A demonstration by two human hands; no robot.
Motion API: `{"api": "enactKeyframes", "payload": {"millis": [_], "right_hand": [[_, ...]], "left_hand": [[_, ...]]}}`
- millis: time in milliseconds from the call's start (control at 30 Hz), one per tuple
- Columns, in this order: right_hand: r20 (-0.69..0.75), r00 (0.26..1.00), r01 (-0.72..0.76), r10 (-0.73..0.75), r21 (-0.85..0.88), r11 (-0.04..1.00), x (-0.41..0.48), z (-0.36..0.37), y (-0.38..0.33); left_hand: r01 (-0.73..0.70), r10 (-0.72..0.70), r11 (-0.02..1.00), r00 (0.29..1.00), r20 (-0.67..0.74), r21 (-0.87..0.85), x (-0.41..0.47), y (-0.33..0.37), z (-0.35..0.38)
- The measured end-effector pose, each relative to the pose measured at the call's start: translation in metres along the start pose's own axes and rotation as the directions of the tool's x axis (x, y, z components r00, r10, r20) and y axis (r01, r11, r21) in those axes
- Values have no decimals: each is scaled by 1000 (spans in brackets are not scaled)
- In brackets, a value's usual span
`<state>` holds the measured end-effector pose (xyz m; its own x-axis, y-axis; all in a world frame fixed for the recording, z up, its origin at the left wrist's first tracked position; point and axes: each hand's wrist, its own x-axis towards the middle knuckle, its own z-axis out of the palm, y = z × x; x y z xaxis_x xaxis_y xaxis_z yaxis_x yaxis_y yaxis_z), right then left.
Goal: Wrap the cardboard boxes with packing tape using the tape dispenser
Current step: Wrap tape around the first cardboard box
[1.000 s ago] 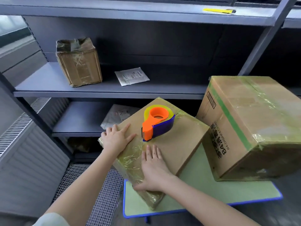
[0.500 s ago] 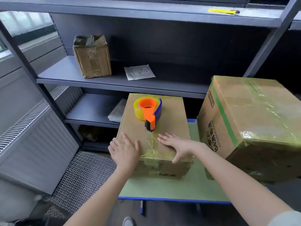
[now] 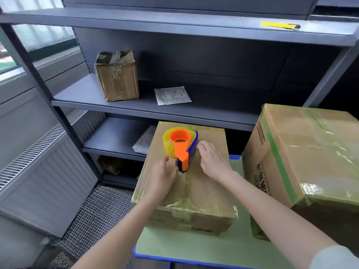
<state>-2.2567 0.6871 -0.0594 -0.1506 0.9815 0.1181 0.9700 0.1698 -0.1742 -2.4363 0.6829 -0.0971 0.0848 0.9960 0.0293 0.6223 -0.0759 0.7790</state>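
Where hands (image 3: 162, 176) flank dispenser (image 3: 179, 147): room.

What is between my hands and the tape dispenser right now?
Nothing visible. The tape dispenser sits on the box, with the left hand at its lower left and the right hand at its right, both open and close to it.

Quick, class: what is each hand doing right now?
Left hand: open, holding nothing, beside the tape dispenser.
Right hand: open, holding nothing.
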Motion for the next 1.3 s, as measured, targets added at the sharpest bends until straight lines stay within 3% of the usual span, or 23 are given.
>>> {"api": "enactKeyframes", "payload": {"millis": [67, 200, 533, 700, 800, 900, 1067, 1200, 1300], "right_hand": [[0, 998, 65, -65, -22, 998, 17, -3, -1], [140, 967, 218, -213, -19, 976, 47, -3, -1], [195, 950, 251, -245, -5, 968, 75, 7, 8], [224, 969, 13, -101, 361, 932, 65, -29, 2], [198, 978, -69, -60, 588, 806, 58, -59, -4], [275, 959, -134, -70, 658, 741, 48, -73, -3], [451, 889, -142, -80, 437, 888, 25, -76, -6], [298, 932, 146, -206, 211, 967, 12, -65, -10], [207, 956, 182, -210, 144, 973, 10, -56, -15]], "left_hand": [[35, -34, 987, 999, 3, -157, 7, 1, 3], [1, -10, 985, 999, -48, -175, 9, -1, 3], [-2, -31, 964, 992, -120, -264, 15, 6, -1], [36, -67, 933, 995, -74, -357, 29, 35, -45], [65, -53, 923, 998, 43, -379, 36, 66, -79], [207, -129, 888, 969, 209, -410, 37, 83, -95], [359, -222, 851, 907, 357, -383, 28, 72, -87], [388, -263, 846, 900, 347, -366, 26, 65, -87], [361, -266, 876, 915, 302, -320, 28, 64, -90]]}}
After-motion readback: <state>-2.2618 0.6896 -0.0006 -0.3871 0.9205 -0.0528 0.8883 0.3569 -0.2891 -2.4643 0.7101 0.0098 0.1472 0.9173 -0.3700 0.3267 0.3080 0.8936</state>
